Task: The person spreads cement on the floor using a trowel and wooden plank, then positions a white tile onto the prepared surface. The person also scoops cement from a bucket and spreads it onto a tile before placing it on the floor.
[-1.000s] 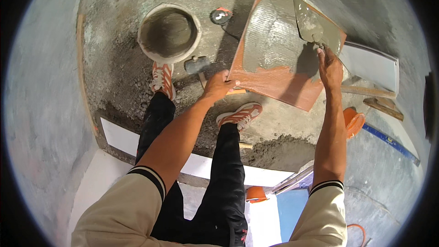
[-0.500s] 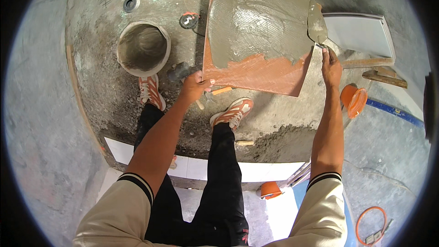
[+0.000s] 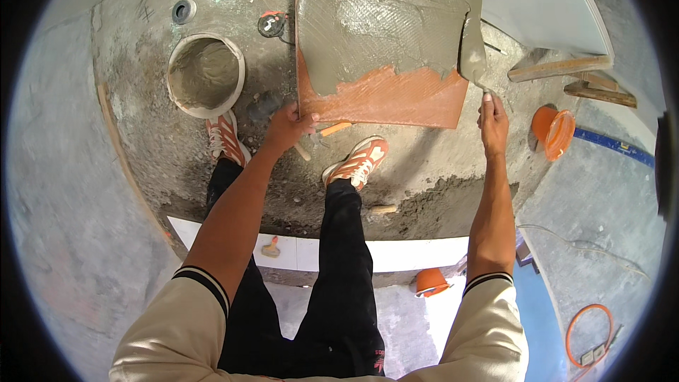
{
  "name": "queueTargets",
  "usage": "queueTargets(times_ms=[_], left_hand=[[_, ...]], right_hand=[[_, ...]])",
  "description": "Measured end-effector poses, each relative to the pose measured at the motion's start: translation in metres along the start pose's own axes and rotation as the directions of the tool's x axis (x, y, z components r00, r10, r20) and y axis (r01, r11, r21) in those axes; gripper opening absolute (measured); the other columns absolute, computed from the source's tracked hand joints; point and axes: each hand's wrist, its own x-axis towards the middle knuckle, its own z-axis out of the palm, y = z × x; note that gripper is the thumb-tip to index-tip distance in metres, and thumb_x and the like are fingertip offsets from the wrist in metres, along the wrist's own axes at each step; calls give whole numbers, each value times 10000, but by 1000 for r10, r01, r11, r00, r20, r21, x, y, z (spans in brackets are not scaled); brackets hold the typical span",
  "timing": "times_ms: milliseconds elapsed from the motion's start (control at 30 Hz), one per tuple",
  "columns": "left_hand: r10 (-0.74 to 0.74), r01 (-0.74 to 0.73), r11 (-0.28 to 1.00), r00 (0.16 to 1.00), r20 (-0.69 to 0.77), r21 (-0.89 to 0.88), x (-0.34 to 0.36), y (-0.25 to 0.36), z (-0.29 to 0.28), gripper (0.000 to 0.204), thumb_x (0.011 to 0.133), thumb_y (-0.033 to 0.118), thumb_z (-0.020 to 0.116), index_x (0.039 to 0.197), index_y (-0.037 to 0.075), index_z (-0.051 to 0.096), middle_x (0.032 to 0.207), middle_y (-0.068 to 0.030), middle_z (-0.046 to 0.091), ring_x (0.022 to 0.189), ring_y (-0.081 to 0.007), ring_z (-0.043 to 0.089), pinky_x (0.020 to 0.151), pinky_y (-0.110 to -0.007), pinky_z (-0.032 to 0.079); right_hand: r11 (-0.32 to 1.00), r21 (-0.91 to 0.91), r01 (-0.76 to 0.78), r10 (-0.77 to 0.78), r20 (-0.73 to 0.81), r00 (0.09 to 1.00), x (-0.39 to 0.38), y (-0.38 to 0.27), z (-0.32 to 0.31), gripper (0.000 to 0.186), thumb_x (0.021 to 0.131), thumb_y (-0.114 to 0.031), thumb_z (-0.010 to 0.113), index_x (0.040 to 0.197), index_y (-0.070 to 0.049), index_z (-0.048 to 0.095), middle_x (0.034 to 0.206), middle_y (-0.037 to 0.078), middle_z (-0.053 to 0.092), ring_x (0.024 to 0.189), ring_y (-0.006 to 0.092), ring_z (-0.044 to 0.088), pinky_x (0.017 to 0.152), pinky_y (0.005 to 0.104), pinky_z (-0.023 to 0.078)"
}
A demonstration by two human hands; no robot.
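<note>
My left hand [image 3: 288, 127] is closed on the lower left corner of a reddish-brown tile [image 3: 403, 102], which it holds up over the floor. Wet grey mortar [image 3: 382, 35] covers most of the tile's upturned ribbed back, leaving a bare strip along the near side. With my right hand [image 3: 494, 126] I grip the handle of a trowel [image 3: 474, 53]. The trowel's mortar-coated blade lies along the tile's right edge. The handle is mostly hidden in my fingers.
A bucket [image 3: 241, 74] with mortar inside stands left of the tile. Near my left hand lie a dark-headed mallet [image 3: 263, 106] and an orange-handled tool [image 3: 335, 129]. To the right are an orange container [image 3: 553, 131], a blue level [image 3: 614, 144] and a white panel [image 3: 544, 18] by wood pieces.
The trowel has slid toward me along the tile's right edge, and my right hand has come down with it. The tile sits slightly farther away. The whole view has shifted a little.
</note>
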Motion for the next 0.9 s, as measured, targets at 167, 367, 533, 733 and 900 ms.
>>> queueTargets(times_ms=[167,367,533,733,900], left_hand=[[55,-52,996,997,47,-73,9,-8,6,526,935,295,809,1310,-18,617,1097,-106,739,865,-165,738,763,-301,596],[91,-96,976,995,-32,-197,2,-24,2,488,944,274,793,1269,-51,627,1063,-131,748,841,-169,742,739,-304,608],[14,-11,998,999,-42,62,-18,23,7,542,934,286,805,1329,-21,597,1126,-144,745,964,-202,738,816,-314,616],[62,-70,977,997,-46,-201,-3,-8,1,564,953,260,779,1376,-40,556,1162,-191,741,1012,-231,744,829,-343,608],[-114,88,952,991,-72,-293,-22,4,-2,594,988,183,720,1489,-31,484,1322,-196,684,1097,-246,727,953,-400,578]], right_hand=[[963,-254,-93,60,-133,989,-41,66,-35,495,1084,-469,533,1226,-15,669,810,4,547,672,89,496,613,284,448],[987,112,-112,117,-40,992,-29,-42,11,509,1089,-494,504,1190,-14,642,799,27,540,609,88,516,530,279,441],[918,-316,239,-274,-69,959,-17,-87,74,530,1083,-471,526,1221,21,662,971,169,673,751,282,660,713,391,542],[861,-297,412,-299,359,884,-70,-141,170,487,1077,-384,535,1325,24,632,1217,294,686,1126,482,655,969,509,517],[829,-312,464,-263,516,816,-122,-141,174,426,1070,-367,547,1324,-38,642,1184,253,695,1035,482,671,902,539,527]])
